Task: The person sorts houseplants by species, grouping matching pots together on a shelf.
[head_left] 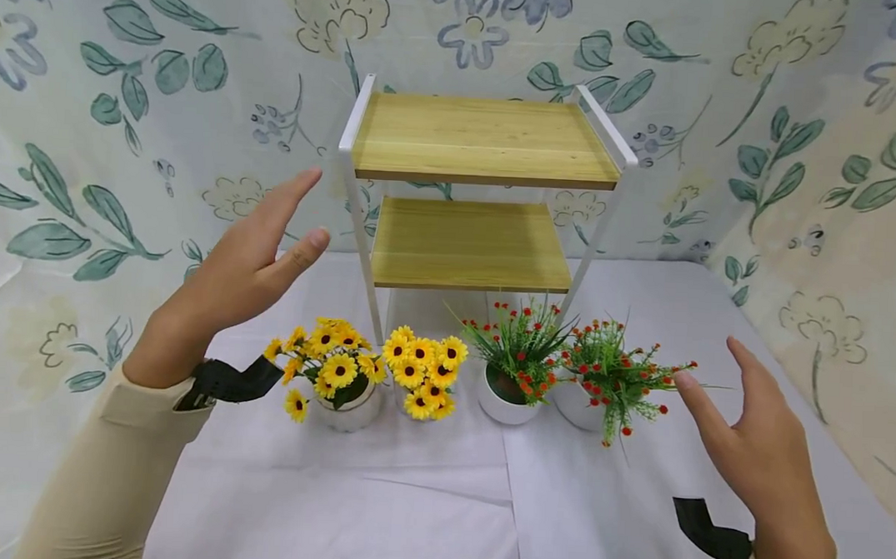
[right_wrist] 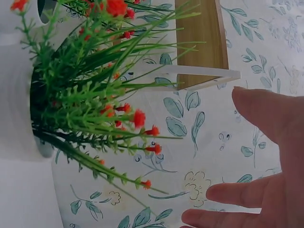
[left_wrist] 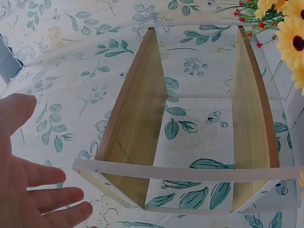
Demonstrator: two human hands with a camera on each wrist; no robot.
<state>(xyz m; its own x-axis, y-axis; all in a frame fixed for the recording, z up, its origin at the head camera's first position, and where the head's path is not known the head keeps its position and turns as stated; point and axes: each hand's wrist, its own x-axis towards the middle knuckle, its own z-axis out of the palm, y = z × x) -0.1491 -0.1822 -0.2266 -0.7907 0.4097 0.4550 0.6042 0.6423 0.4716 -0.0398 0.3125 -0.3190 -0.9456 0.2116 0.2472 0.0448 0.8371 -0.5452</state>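
My left hand (head_left: 249,258) is raised left of a two-tier shelf (head_left: 484,139), fingers extended and holding nothing. In the left wrist view, its spread fingers (left_wrist: 52,194) appear beside the shelf's white frame. At the right, my right hand (head_left: 756,435) hovers with thumb and fingers apart, near the rightmost red-flowered plant (head_left: 617,370). That plant's white pot (right_wrist: 16,95) shows in the right wrist view, apart from the hand. A second red-flowered plant (head_left: 516,341) stands beside it. Two potted sunflower plants, one fuller (head_left: 335,362) and one smaller (head_left: 425,374), stand to the left.
The pots form a row in front of the shelf on a white cloth-covered table (head_left: 378,510). A lower wooden board (head_left: 472,245) sits beneath the top one. Floral-patterned cloth (head_left: 474,30) hangs behind and at the sides. Black straps (head_left: 237,380) are on both wrists.
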